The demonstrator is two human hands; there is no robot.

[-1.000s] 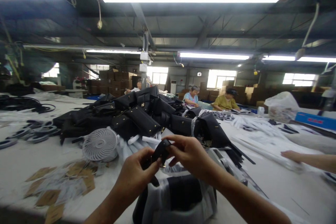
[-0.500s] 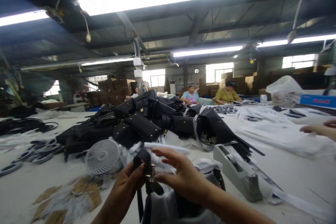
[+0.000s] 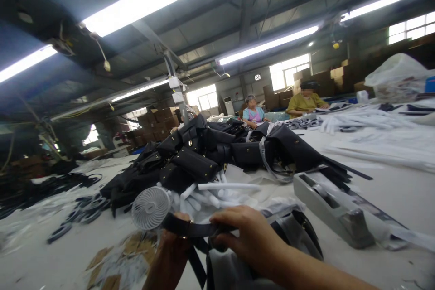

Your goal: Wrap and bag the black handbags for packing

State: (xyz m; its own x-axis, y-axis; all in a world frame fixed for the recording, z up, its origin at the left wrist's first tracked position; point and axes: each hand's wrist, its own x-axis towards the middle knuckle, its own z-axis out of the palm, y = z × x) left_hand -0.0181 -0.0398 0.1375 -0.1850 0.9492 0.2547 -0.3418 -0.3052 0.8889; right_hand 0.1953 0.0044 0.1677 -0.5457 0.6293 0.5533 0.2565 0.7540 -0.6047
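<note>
A black strap (image 3: 200, 230) with small gold-coloured hardware runs between my two hands, low in the middle of the head view. My left hand (image 3: 171, 251) is closed around its looped left part. The fingertips of my right hand (image 3: 249, 235) pinch the strap's other stretch. Just below lies a dark bag (image 3: 226, 269) with whitish wrapping over it, partly hidden by my right forearm. One narrow strap end (image 3: 197, 266) hangs down beside that bag.
Behind my hands rises a pile of black bags (image 3: 197, 163), with white foam tubes (image 3: 227, 186) in front. A small white fan (image 3: 151, 208) and brown paper pieces (image 3: 139, 247) are at left. A tape dispenser (image 3: 335, 213) stands right. Two co-workers (image 3: 306, 102) sit across the table.
My right hand has gone from open fingers beside the buckle to pinching the strap, now stretched sideways. The view has tilted, and the hand at the right edge is out of sight.
</note>
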